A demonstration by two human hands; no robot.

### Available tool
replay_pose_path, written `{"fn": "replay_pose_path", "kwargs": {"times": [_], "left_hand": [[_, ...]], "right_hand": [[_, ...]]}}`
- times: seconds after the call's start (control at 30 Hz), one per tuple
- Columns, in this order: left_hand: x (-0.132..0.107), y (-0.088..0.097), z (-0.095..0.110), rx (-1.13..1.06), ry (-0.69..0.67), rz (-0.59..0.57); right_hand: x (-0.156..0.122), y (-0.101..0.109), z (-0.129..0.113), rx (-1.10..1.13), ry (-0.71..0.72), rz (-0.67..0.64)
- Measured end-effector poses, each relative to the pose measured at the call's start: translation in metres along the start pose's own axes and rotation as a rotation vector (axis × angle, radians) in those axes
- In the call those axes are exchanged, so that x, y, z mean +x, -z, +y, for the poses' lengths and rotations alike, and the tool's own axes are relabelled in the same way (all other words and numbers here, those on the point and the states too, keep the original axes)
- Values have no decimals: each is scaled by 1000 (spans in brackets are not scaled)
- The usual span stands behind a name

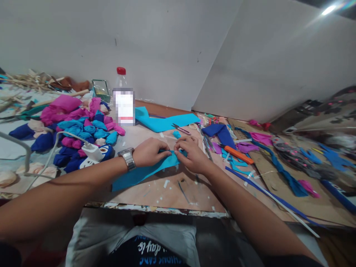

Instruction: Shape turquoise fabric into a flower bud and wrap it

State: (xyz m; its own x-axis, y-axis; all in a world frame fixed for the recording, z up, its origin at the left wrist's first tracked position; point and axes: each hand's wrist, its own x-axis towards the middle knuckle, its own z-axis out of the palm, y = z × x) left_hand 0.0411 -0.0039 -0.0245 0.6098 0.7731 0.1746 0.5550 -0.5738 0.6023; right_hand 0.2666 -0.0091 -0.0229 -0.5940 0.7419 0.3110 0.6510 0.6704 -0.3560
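Note:
A long turquoise strip of crepe paper or cloth (139, 174) lies across the near part of the table, its right end gathered between my two hands. My left hand (151, 152), with a metal watch at the wrist, pinches the strip's upper edge. Close beside it, my right hand (190, 152) has its fingers closed on the bunched end. Just beyond them sit a small turquoise piece (176, 134) and dark-bladed scissors or snips (182, 129). Another turquoise strip (167, 122) stretches behind, near the wall.
Pink, blue and turquoise wrapped bundles (89, 129) crowd the left, beside a power strip with a white charger (93, 152). A red-capped bottle (121, 79) stands at the wall. Rightward lie an orange cutter (239, 155), scraps, a long white stick (292, 211) and cardboard (272, 178).

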Motion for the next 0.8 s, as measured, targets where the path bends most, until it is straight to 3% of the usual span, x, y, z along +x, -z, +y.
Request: {"fn": "replay_pose_path", "kwargs": {"times": [0.6,0.8], "left_hand": [[9,1,-17,-345,109,-227],[11,4,-16,-515,208,-292]], "right_hand": [[-1,-3,4,38,119,58],[0,-1,1,53,142,54]]}}
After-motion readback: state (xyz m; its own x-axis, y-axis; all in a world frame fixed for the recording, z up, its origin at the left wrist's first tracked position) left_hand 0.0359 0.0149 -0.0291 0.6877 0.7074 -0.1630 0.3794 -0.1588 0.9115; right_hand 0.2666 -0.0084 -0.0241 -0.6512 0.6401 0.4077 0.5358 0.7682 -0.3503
